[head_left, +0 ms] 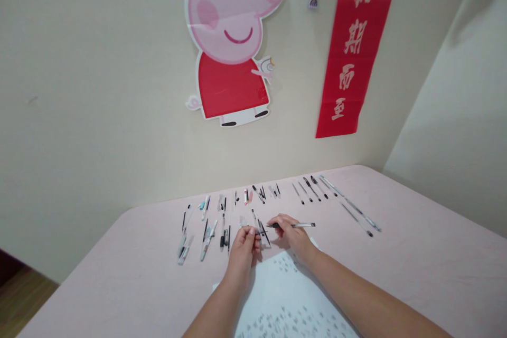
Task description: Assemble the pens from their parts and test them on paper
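In the head view my right hand (291, 232) is closed round a pen (306, 225) with a clear barrel and dark ends. The pen lies almost level, its dark front end pointing toward my left hand (246, 243). The left fingers are pinched together around a small dark piece that I cannot make out. Just beyond and between the hands, slim black pen parts (264, 233) rest on the pink tabletop. Beneath my forearms is a white sheet of paper (273, 280) covered with many small dark marks.
Disassembled pens lie in small groups, including a white-barrelled pen (208, 242) on the left. Toward the right are several whole pens (312, 190) and a long clear-and-silver pen (358, 211). A wall with a pig cutout (233, 84) and red banner (348, 53) borders the pink table (420, 253).
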{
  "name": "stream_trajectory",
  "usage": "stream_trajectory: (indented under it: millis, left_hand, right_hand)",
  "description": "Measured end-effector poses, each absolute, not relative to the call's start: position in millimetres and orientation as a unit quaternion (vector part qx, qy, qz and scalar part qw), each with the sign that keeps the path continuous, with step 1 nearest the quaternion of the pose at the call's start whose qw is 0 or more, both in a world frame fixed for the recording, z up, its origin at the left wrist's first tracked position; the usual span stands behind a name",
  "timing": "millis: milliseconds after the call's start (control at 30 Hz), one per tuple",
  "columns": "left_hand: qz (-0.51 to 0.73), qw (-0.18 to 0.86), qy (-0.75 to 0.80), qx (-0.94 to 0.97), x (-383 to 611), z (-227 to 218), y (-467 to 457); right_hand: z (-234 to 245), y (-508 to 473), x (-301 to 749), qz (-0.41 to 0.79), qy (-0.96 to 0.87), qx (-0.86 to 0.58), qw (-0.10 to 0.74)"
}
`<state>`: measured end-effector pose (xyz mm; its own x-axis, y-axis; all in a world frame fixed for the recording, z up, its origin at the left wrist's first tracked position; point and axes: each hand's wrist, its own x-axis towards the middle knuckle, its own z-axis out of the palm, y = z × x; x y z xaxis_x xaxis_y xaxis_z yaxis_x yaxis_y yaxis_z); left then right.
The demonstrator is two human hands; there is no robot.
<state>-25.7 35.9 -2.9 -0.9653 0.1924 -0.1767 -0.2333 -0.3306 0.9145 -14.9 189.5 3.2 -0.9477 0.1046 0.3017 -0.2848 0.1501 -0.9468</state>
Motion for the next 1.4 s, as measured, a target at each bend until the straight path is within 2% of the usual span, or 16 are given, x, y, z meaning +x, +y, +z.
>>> stream_trajectory:
  millis: [167,300,1400]
  left_hand:
    - [0.815,0.140,0.561,-0.027,-25,-1,36]
    - [0.815,0.139,0.562,-0.024,-23,2,36]
    - [0.788,0.110,0.606,-0.002,-21,4,36]
  right_hand:
    - [5,186,-15,0.736,-0.672,0.029,0.078]
    - [3,186,-16,0.764,-0.642,0.028,0.059]
    - [-1,194,-25,0.752,-0.658,-0.019,0.023]
